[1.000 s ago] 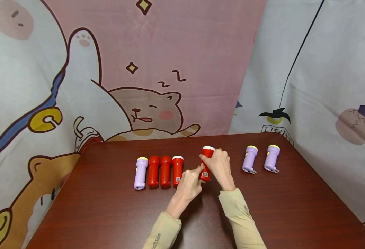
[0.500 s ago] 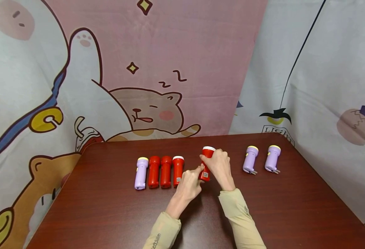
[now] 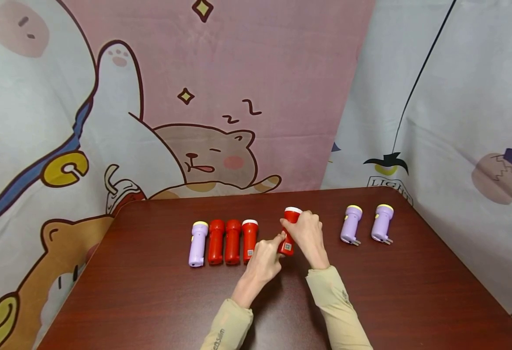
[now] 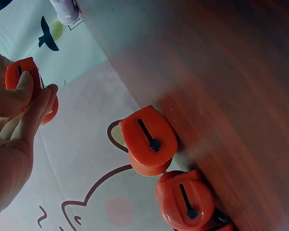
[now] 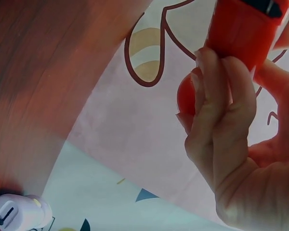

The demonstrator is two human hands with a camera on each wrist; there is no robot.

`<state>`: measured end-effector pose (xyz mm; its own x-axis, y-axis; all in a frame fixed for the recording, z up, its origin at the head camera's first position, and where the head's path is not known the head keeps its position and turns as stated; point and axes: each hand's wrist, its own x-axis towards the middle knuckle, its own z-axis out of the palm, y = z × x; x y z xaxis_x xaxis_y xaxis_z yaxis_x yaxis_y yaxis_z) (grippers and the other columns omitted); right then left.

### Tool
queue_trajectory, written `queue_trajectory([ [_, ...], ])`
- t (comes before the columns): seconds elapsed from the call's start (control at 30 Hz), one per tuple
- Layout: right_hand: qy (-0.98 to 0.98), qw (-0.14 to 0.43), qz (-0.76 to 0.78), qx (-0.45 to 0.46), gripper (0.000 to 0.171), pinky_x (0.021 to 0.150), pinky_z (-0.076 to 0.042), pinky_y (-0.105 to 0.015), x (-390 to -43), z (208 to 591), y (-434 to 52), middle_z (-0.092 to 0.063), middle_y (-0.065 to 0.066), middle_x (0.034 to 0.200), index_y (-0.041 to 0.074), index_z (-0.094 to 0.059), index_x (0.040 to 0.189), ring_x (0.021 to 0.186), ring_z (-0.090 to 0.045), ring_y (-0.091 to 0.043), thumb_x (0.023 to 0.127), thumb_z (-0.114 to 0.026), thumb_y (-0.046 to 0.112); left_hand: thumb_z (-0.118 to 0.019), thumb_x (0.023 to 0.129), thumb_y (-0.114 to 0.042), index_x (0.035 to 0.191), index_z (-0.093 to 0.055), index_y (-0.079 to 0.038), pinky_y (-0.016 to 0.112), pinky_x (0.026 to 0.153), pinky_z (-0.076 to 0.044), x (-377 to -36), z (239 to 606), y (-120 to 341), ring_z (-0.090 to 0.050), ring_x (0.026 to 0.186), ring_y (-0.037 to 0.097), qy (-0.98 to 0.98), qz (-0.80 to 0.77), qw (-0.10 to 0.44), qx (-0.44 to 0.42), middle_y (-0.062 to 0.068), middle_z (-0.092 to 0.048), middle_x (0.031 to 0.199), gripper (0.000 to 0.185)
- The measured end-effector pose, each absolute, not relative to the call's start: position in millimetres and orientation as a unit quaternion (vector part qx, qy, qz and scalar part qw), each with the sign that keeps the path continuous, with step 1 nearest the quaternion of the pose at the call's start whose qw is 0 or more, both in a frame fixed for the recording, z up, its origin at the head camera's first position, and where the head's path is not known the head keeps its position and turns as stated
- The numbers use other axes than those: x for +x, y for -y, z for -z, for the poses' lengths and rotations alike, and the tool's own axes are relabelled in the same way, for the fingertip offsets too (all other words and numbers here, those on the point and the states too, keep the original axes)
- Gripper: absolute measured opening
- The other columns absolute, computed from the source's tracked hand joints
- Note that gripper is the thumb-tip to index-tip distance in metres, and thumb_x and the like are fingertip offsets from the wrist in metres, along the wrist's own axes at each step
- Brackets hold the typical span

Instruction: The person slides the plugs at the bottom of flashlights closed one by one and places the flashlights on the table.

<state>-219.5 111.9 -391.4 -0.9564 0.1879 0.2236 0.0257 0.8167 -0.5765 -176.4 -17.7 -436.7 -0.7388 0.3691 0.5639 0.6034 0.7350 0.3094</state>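
Your right hand (image 3: 309,233) grips a red flashlight (image 3: 289,228) around its body, fingers curled over it; in the right wrist view those fingers (image 5: 216,110) wrap the red barrel (image 5: 243,31) with the thumb on the opposite side. Your left hand (image 3: 266,257) meets the same flashlight at its rear end, thumb and fingertips pinching the base; the left wrist view shows the fingertips (image 4: 26,94) pressed on the red end cap (image 4: 20,72), which carries a dark slot. The held flashlight is above the table (image 3: 151,301), tilted, white-rimmed head pointing away from you, roughly mid-table between two groups. To your left lies a row of four, side by side and close together: a purple flashlight (image 3: 197,243) at the far left, then three red flashlights (image 3: 215,240) (image 3: 232,240) (image 3: 249,239), the last with a white head ring. The left wrist view shows two of their red end caps (image 4: 149,139) (image 4: 185,199), each with a slot. To your right lie two more purple flashlights (image 3: 350,223) (image 3: 381,222), apart from each other, each with metal prongs projecting at the near end. A cartoon-printed cloth backdrop (image 3: 221,97) hangs behind the table.
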Motion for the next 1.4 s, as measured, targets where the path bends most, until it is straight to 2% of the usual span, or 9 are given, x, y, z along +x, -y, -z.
queue_trajectory([
  [0.23,0.939,0.125,-0.315,-0.067,0.051,0.064,-0.054,-0.045,-221,394,-113,-0.062,-0.024,0.077,-0.009,-0.060,0.084,0.065,-0.062,-0.038,0.079,-0.072,0.040,-0.076,0.069,0.007,0.114,-0.065,-0.002,0.027,0.064,-0.056,-178,437,20,-0.071,0.074,0.022,0.902,0.252,0.216,-0.275,0.008,-0.074,0.100,0.046],
  [0.43,0.933,0.103,-0.337,-0.070,0.045,0.052,-0.051,-0.034,-221,397,-114,-0.061,-0.017,0.066,-0.005,-0.063,0.078,0.055,-0.057,-0.027,0.078,-0.072,0.040,-0.077,0.071,0.006,0.115,-0.066,-0.003,0.024,0.068,-0.056,-182,437,28,-0.071,0.079,0.018,0.892,0.288,0.184,-0.295,0.008,-0.073,0.103,0.046],
  [0.6,0.929,0.077,-0.355,-0.075,0.044,0.046,-0.047,-0.027,-221,399,-113,-0.060,-0.014,0.063,-0.003,-0.063,0.079,0.052,-0.055,-0.023,0.079,-0.071,0.040,-0.074,0.074,0.006,0.120,-0.064,0.000,0.023,0.072,-0.057,-187,433,38,-0.073,0.082,0.017,0.881,0.336,0.122,-0.311,0.013,-0.071,0.110,0.047],
  [0.7,0.927,0.071,-0.359,-0.077,0.044,0.046,-0.047,-0.027,-221,402,-112,-0.062,-0.014,0.065,-0.003,-0.063,0.080,0.051,-0.056,-0.023,0.079,-0.071,0.041,-0.074,0.075,0.004,0.116,-0.066,0.002,0.025,0.073,-0.057,-189,431,44,-0.073,0.084,0.018,0.881,0.363,0.090,-0.291,0.015,-0.071,0.107,0.042],
  [0.87,0.927,0.059,-0.362,-0.082,0.046,0.046,-0.050,-0.027,-224,406,-112,-0.064,-0.015,0.067,-0.003,-0.063,0.083,0.050,-0.058,-0.021,0.078,-0.072,0.042,-0.077,0.073,-0.002,0.095,-0.073,-0.002,0.029,0.066,-0.057,-195,430,54,-0.073,0.073,0.019,0.912,0.321,0.178,-0.183,0.010,-0.075,0.086,0.022],
  [0.97,0.927,0.045,-0.363,-0.084,0.046,0.045,-0.050,-0.027,-225,409,-112,-0.064,-0.015,0.067,-0.003,-0.063,0.083,0.048,-0.058,-0.019,0.078,-0.072,0.041,-0.078,0.074,-0.008,0.088,-0.074,-0.004,0.037,0.060,-0.055,-197,431,58,-0.070,0.068,0.029,0.931,0.278,0.220,-0.089,0.011,-0.074,0.079,0.015],
  [1.1,0.930,0.038,-0.356,-0.086,0.046,0.045,-0.049,-0.026,-228,414,-109,-0.063,-0.014,0.067,-0.003,-0.063,0.083,0.048,-0.058,-0.019,0.077,-0.073,0.042,-0.082,0.071,-0.016,0.078,-0.071,0.000,0.042,0.054,-0.053,-200,432,59,-0.065,0.063,0.039,0.949,0.244,0.198,-0.013,0.018,-0.069,0.073,0.020],
  [1.27,0.934,0.032,-0.348,-0.076,0.046,0.045,-0.048,-0.026,-233,420,-103,-0.063,-0.012,0.066,-0.001,-0.063,0.082,0.050,-0.058,-0.020,0.076,-0.074,0.043,-0.087,0.064,-0.019,0.073,-0.067,0.002,0.041,0.055,-0.053,-203,437,57,-0.064,0.062,0.038,0.958,0.229,0.172,0.010,0.019,-0.066,0.069,0.031],
  [1.4,0.938,0.025,-0.340,-0.066,0.044,0.045,-0.047,-0.025,-237,424,-96,-0.061,-0.010,0.064,0.001,-0.063,0.079,0.050,-0.057,-0.019,0.076,-0.074,0.043,-0.088,0.063,-0.019,0.072,-0.066,0.003,0.041,0.056,-0.053,-204,439,57,-0.064,0.062,0.038,0.962,0.223,0.159,0.012,0.018,-0.065,0.068,0.032],
])
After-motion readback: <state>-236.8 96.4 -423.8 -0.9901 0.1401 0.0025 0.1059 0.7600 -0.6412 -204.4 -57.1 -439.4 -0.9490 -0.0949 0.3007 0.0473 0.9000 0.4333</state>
